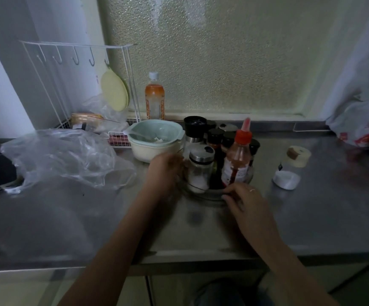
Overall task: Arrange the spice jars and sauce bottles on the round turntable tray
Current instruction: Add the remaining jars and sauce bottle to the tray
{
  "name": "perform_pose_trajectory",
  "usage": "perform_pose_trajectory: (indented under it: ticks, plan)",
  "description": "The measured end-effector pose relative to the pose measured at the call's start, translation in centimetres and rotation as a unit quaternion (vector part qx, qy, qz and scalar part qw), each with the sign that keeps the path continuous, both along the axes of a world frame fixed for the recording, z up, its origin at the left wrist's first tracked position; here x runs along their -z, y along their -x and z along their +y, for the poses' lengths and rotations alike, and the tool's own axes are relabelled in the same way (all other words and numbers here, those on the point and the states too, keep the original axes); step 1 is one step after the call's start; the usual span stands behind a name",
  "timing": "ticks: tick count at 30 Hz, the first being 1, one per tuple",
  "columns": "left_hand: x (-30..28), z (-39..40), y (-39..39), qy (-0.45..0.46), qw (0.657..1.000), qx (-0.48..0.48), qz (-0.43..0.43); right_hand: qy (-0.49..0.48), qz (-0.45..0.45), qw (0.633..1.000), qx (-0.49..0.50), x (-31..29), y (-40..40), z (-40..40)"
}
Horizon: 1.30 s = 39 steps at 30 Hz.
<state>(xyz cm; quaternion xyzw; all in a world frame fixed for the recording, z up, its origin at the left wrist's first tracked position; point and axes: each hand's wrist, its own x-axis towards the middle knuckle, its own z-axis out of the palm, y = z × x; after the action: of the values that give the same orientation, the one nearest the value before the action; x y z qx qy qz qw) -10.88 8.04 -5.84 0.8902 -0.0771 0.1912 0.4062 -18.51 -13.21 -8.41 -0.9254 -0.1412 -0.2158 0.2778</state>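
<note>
A round clear turntable tray sits on the steel counter, crowded with jars and bottles. At its front stand a glass shaker of white powder and a red-capped sauce bottle. Behind them are a tall black-lidded grinder and several dark-lidded spice jars. My left hand rests against the tray's left rim beside the shaker. My right hand has its fingertips on the front right rim, below the sauce bottle. Neither hand holds a jar.
A mint bowl stands just left of the tray. An orange drink bottle is at the back by the window. A white lid and a tape roll lie to the right. Crumpled plastic covers the left counter.
</note>
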Motion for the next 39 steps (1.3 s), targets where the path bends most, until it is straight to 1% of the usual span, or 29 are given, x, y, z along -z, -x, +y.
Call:
perform_pose_trajectory:
  ticks: [2,4,6,7,11,13,15,17,18,20,21,22,23,24,25,26,28,29,30,32,34,35,37,39]
  plan:
    - [-0.3,0.0,-1.0,-0.076,0.996,0.049,0.022,-0.017,0.010,1.000,0.011,-0.4,-0.4,-1.3]
    - [-0.5,-0.3,-1.3,-0.130,0.986,0.083,0.067,-0.028,0.016,0.999,0.009,-0.7,-0.8,-2.1]
    - [-0.6,-0.7,-1.1,-0.194,0.974,0.076,0.088,-0.036,0.029,0.999,0.008,-0.9,-1.1,-2.5]
    - [-0.6,-0.9,-1.0,-0.213,0.971,0.068,0.091,-0.041,0.033,0.999,0.008,-0.9,-1.2,-2.6]
    - [-0.6,-1.5,-0.5,-0.250,0.963,0.051,0.083,-0.049,0.027,0.998,0.002,-0.9,-1.3,-2.8]
    - [-1.0,-1.6,0.0,-0.198,0.977,0.051,0.057,-0.054,0.023,0.998,-0.004,-1.0,-1.1,-2.9]
    - [-1.9,-1.2,0.3,-0.120,0.991,0.054,-0.004,-0.064,0.022,0.998,-0.005,-1.1,-1.1,-3.2]
    - [-3.3,-0.9,0.4,-0.085,0.993,0.041,-0.064,-0.063,0.036,0.997,-0.005,-0.9,-1.1,-3.5]
    - [-4.0,-0.9,0.3,-0.077,0.994,0.040,-0.074,-0.060,0.045,0.997,-0.007,-0.8,-1.1,-3.7]
    - [-5.0,-1.3,0.0,-0.061,0.995,0.059,-0.058,-0.087,0.039,0.995,-0.009,-0.7,-0.7,-4.1]
    - [-5.1,-1.6,-0.2,-0.055,0.995,0.067,-0.047,-0.124,0.013,0.992,0.010,-1.1,-0.3,-4.4]
    - [-5.1,-1.8,-0.5,-0.050,0.995,0.070,-0.041,-0.173,-0.034,0.982,0.060,-1.6,-0.2,-4.9]
    - [-4.9,-1.9,-0.7,-0.041,0.996,0.069,-0.039,-0.221,-0.084,0.964,0.125,-2.1,-0.6,-5.7]
    - [-4.6,-1.9,-0.9,-0.026,0.997,0.066,-0.038,-0.264,-0.111,0.941,0.181,-2.8,-1.2,-6.7]
    - [-4.2,-2.0,-0.8,-0.009,0.997,0.063,-0.038,-0.297,-0.104,0.925,0.213,-3.3,-2.1,-7.7]
    - [-3.8,-2.0,-0.6,0.008,0.997,0.060,-0.037,-0.312,-0.069,0.921,0.221,-3.6,-3.2,-8.6]
    - [-2.8,-2.2,0.1,0.046,0.997,0.057,-0.027,-0.307,0.013,0.928,0.212,-3.3,-5.1,-9.6]
    - [-2.1,-2.2,0.5,0.063,0.996,0.058,-0.018,-0.301,0.037,0.930,0.209,-2.9,-5.8,-9.9]
    - [-1.4,-2.3,0.9,0.070,0.996,0.056,-0.014,-0.298,0.046,0.930,0.210,-2.7,-6.4,-10.0]
    - [0.1,-2.4,1.4,0.057,0.997,0.037,-0.020,-0.289,0.045,0.929,0.227,-2.5,-6.9,-10.1]
    - [1.3,-2.5,1.6,0.045,0.998,0.013,-0.032,-0.272,0.016,0.928,0.256,-3.0,-6.5,-9.7]
    - [1.7,-2.6,1.6,0.044,0.998,0.006,-0.038,-0.279,-0.014,0.925,0.259,-3.4,-5.7,-9.4]
    - [2.0,-2.7,1.4,0.044,0.998,-0.004,-0.049,-0.316,-0.073,0.918,0.229,-4.6,-3.2,-8.3]
    - [1.8,-3.0,1.1,0.028,0.998,-0.014,-0.050,-0.348,-0.081,0.920,0.163,-6.0,-0.4,-7.0]
